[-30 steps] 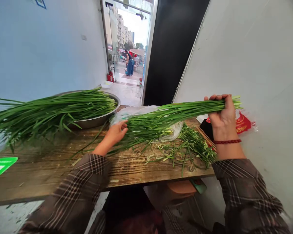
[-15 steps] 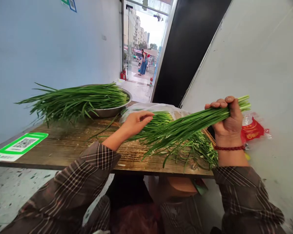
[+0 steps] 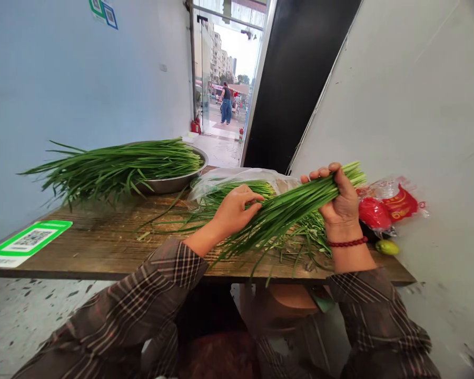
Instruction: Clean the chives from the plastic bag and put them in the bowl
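Observation:
My right hand (image 3: 337, 197) is wrapped round a bundle of long green chives (image 3: 292, 206), pale stem ends up at the right, leaves hanging down to the left over the wooden table (image 3: 102, 242). My left hand (image 3: 237, 210) is at the left side of that bundle, thumb and fingertips pinched together at the leaves; whatever lies between them is too small to make out. Behind it, more chives (image 3: 229, 190) lie in a clear plastic bag (image 3: 205, 181). Loose trimmings (image 3: 312, 231) are scattered under the held bundle.
A metal basin (image 3: 174, 183) heaped with chives (image 3: 122, 163) stands at the back left. A green QR card (image 3: 31, 238) lies at the left edge. Red packaging (image 3: 395, 205) and a yellow-green fruit (image 3: 387, 247) are at the right. A person (image 3: 226, 102) stands outside the doorway.
My right hand has moved left with the bundle. My left hand has shifted right, up to the bundle's leaves. More of the red packaging and the fruit now show.

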Action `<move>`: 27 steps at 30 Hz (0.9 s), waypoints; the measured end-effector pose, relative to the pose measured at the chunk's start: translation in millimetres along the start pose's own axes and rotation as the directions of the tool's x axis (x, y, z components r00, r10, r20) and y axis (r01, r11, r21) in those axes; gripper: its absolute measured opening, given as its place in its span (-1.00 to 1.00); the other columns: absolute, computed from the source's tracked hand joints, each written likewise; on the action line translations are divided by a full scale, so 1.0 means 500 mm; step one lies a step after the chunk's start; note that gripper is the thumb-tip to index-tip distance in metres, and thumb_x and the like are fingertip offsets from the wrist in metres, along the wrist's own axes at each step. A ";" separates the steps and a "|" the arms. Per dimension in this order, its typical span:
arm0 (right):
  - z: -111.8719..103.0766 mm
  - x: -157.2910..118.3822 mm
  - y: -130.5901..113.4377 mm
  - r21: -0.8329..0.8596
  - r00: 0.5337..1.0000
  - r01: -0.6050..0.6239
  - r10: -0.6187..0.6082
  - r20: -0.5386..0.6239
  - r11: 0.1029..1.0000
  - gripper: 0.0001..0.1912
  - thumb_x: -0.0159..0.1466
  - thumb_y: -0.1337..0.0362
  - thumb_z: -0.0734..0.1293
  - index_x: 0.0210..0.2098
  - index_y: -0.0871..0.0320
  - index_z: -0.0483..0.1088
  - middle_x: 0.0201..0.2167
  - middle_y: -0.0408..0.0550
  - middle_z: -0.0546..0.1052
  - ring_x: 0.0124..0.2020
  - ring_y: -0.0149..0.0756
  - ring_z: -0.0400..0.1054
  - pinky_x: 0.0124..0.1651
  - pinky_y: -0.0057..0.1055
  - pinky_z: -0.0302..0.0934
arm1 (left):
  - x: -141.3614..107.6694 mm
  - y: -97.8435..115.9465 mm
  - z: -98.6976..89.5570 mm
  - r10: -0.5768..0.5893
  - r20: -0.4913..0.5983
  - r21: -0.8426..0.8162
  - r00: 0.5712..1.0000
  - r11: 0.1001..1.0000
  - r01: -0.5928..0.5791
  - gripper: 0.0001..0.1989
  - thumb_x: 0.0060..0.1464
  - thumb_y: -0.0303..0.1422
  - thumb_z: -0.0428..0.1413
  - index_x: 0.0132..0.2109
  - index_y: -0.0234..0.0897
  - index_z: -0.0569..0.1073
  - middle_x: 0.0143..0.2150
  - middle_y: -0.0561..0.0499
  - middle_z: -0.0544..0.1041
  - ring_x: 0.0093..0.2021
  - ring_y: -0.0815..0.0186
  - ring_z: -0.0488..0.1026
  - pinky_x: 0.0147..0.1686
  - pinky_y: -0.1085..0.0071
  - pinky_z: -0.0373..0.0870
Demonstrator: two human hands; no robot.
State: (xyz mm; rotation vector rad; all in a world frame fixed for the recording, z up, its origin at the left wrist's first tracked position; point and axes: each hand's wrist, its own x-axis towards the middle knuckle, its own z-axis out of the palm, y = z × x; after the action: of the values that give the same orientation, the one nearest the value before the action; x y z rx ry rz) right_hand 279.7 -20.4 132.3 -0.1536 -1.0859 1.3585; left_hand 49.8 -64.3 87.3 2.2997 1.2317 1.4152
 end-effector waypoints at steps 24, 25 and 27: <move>0.020 -0.022 0.000 -0.115 0.994 0.000 0.013 0.112 0.993 -0.80 0.14 0.13 0.49 -0.40 0.00 0.40 -0.47 -0.30 0.49 -0.33 -0.39 0.46 -0.07 -0.23 0.47 | -0.004 0.014 0.007 -0.277 0.104 -0.355 0.955 0.887 0.296 -0.87 0.00 -0.37 0.18 -0.41 -0.34 0.58 -0.41 -0.01 0.56 -0.37 0.34 0.44 -0.32 0.43 0.33; 0.019 -0.021 -0.001 -0.110 0.996 -0.002 0.012 0.089 0.994 -0.81 0.15 0.14 0.47 -0.41 0.01 0.39 -0.47 -0.30 0.49 -0.33 -0.40 0.46 -0.08 -0.24 0.47 | -0.006 0.009 0.005 -0.291 0.107 -0.367 0.951 0.877 0.309 -0.87 -0.01 -0.36 0.19 -0.41 -0.34 0.57 -0.42 -0.01 0.56 -0.38 0.35 0.44 -0.33 0.44 0.32; 0.014 -0.020 -0.002 -0.084 0.999 -0.006 0.009 0.038 0.996 -0.81 0.20 0.15 0.44 -0.42 0.02 0.37 -0.48 -0.31 0.48 -0.35 -0.42 0.46 -0.10 -0.25 0.48 | -0.008 -0.001 0.002 -0.314 0.098 -0.383 0.944 0.864 0.327 -0.84 -0.02 -0.33 0.19 -0.42 -0.34 0.57 -0.43 -0.01 0.56 -0.39 0.36 0.42 -0.35 0.44 0.31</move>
State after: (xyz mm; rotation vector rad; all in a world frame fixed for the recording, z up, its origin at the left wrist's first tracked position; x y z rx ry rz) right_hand 277.3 -32.2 131.3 -0.1946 -1.1763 1.3275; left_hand 49.5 -66.7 83.8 1.7484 1.1286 1.3499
